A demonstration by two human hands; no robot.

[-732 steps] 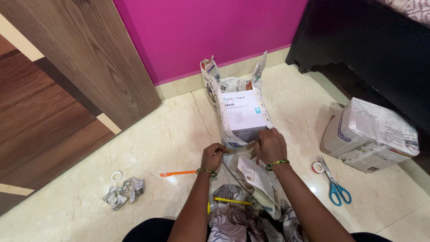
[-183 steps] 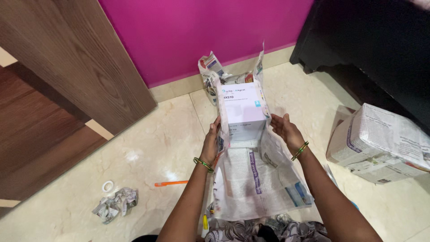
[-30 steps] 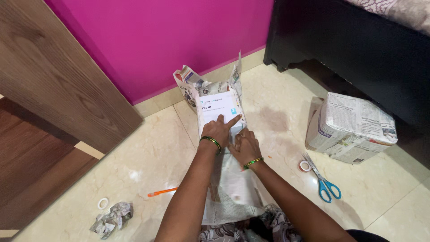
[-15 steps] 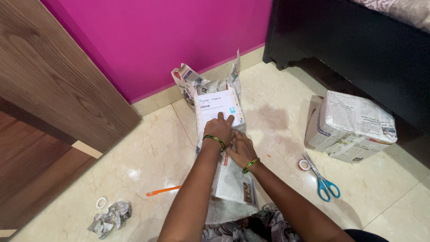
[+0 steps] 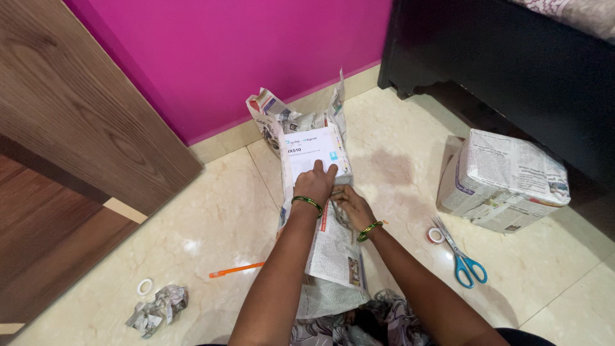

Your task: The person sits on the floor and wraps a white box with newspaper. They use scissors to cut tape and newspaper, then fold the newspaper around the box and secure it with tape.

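Nearest the camera, patterned cloth (image 5: pixel 378 317) lay at the lower edge, with the near end of the newspaper (image 5: pixel 333 256) spread flat over it and the floor (image 5: pixel 224 218). To the left lay crumpled paper (image 5: pixel 155 309), a small tape ring (image 5: pixel 145 286) and an orange pen (image 5: pixel 236 270), all apart from the sheet. To the right, scissors (image 5: pixel 461 259) with blue handles lay just beside a tape roll (image 5: pixel 436 235), and beyond them stood a wrapped parcel (image 5: pixel 509 179) close to dark furniture (image 5: pixel 512 70). The left hand (image 5: pixel 315 182) rested flat on the box (image 5: pixel 312 154), fingers extended and spread, closed on nothing. The right hand (image 5: pixel 351 205) sat at the box's near lower edge with its fingers pinched on a fold of newspaper. The box was white, upright, at the centre of the floor near the pink wall (image 5: pixel 243 57); newspaper flaps stood up behind it and at both sides, and the hands covered its near face.
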